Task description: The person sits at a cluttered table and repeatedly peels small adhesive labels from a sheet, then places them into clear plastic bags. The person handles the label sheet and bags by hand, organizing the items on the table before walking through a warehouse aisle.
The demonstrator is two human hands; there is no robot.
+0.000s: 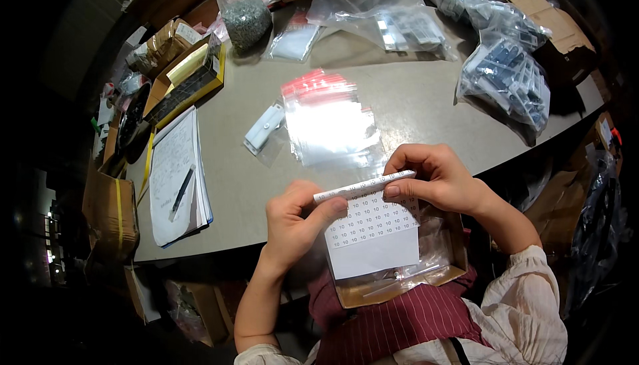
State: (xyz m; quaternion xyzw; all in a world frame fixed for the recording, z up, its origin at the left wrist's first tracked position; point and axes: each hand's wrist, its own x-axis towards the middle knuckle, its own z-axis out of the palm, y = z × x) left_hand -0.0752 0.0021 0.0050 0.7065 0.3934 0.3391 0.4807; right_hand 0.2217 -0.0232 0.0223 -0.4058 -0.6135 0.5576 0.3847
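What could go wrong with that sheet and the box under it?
The label sheet is rolled along its top between the left hand and right hand, so it might crease. The open box seems to sit beyond the table's edge, so a bump could tip it.

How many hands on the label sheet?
2: the left hand holds the label sheet at its upper left, the right hand at its upper right. No other hands show; some fingers are hidden behind the sheet.
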